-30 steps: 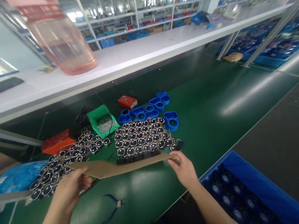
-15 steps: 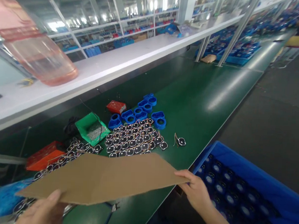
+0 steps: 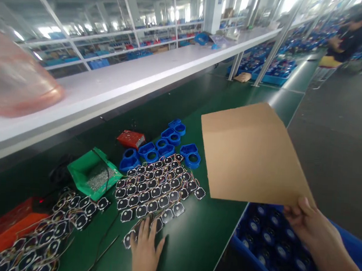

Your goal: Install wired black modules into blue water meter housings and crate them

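My right hand (image 3: 303,224) grips a sheet of brown cardboard (image 3: 252,154) by its near right corner. The sheet is raised over the bench's edge and hides part of the green surface. My left hand (image 3: 146,250) lies with fingers stretched out on the nearest of the black plate-like parts (image 3: 152,206), which have pale edges and coloured wires. Its fingertips cover some of them; whether it presses on any, I cannot tell. These parts lie in rows on the green bench.
Blue plastic housings (image 3: 152,153), a red box (image 3: 131,138) and a green bin (image 3: 92,173) with small metal bits stand behind the rows. More wired parts (image 3: 47,237) lie at left. A blue crate (image 3: 238,250) of round parts is at right. A person (image 3: 350,39) sits farther off.
My left hand has let go of the cardboard and come down on the black parts. My right hand has swung the sheet up and to the right.
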The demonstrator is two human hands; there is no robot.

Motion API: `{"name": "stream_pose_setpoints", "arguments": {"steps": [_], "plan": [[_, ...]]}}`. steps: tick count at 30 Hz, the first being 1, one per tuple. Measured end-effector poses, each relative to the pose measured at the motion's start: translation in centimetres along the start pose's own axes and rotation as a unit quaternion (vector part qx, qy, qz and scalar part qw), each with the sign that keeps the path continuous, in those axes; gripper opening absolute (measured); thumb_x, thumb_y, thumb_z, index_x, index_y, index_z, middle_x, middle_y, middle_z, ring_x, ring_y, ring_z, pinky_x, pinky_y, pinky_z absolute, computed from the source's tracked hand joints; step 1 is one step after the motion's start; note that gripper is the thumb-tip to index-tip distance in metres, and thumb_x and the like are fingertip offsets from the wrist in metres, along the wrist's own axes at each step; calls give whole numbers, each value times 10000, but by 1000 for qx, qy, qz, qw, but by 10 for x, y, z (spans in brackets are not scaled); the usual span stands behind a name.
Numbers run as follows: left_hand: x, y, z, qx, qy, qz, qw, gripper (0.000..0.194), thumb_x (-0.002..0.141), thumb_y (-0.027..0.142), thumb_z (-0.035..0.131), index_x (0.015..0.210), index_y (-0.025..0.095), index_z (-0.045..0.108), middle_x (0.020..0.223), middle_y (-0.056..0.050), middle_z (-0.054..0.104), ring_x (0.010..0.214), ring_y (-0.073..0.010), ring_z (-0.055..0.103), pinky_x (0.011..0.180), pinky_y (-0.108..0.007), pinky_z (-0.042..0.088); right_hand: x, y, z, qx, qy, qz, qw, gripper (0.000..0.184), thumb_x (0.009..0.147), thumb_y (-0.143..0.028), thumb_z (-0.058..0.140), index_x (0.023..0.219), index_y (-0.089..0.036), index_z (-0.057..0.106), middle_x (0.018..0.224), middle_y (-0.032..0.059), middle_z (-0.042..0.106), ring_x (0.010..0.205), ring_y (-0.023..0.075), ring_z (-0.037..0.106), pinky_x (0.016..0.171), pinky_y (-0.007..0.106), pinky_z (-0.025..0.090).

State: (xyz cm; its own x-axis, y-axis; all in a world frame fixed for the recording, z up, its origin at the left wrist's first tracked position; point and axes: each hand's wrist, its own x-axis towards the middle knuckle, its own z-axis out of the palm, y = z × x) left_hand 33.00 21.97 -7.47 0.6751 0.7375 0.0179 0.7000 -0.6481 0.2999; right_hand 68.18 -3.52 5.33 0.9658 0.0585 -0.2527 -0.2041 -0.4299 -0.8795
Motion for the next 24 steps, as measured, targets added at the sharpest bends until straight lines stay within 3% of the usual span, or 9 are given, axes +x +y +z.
{"name": "stream_pose_setpoints", "arguments": {"steps": [2,6,10,15,17,20,22,24], "plan": [[13,6,18,48,-24,34,998,503,770,363,436,1256,239,404,1348,-135,334,1249,-314,238,989,-562,46,33,-17,24,27,12,27,999,326,888,-361,181,1136,-194,311,611,33,446,482,27,418,639,193,427],[37,14,36,103,-30,50,993,494,783,374,427,1260,254,391,1354,-125,326,1237,-303,268,991,-549,54,90,-51,85,44,-23,31,998,461,922,-357,66,1238,-83,260,893,102,518,762,48,536,742,164,432],[43,12,45,138,11,40,989,432,828,328,372,1247,229,413,1340,-112,357,1216,-271,315,988,-515,135,103,-40,130,23,-57,25,998,450,919,-399,231,1225,-84,328,992,99,497,836,74,524,766,241,467],[42,7,49,156,43,56,985,491,812,362,412,1276,214,352,1317,-133,387,1196,-278,348,950,-503,216,61,25,154,-50,-54,6,997,481,801,-352,481,1191,-74,427,1142,116,436,1082,173,421,960,348,333],[42,7,49,163,60,66,983,564,794,373,438,1312,223,272,1309,-142,395,1185,-286,366,932,-499,245,37,50,163,-51,-85,2,995,520,758,-333,513,1201,-72,435,1172,118,419,1118,202,394,987,357,302],[41,5,49,170,88,84,978,649,771,380,462,1340,230,189,1287,-161,418,1160,-307,396,901,-501,282,3,79,170,-14,-152,-17,988,549,736,-346,527,1227,-127,413,1183,73,423,1107,145,418,994,285,328],[40,1,50,161,107,89,977,682,748,384,478,1343,258,170,1295,-152,410,1154,-320,401,888,-508,295,-17,92,160,34,-139,-33,989,547,752,-383,500,1233,-146,392,1206,58,401,1129,116,397,1005,256,322],[40,-2,49,133,116,85,981,715,712,385,492,1333,346,139,1321,-84,391,1163,-325,389,883,-528,288,-38,103,130,114,-65,-45,990,460,769,-399,480,1140,-128,450,1126,74,462,1053,112,454,948,253,374]]}}
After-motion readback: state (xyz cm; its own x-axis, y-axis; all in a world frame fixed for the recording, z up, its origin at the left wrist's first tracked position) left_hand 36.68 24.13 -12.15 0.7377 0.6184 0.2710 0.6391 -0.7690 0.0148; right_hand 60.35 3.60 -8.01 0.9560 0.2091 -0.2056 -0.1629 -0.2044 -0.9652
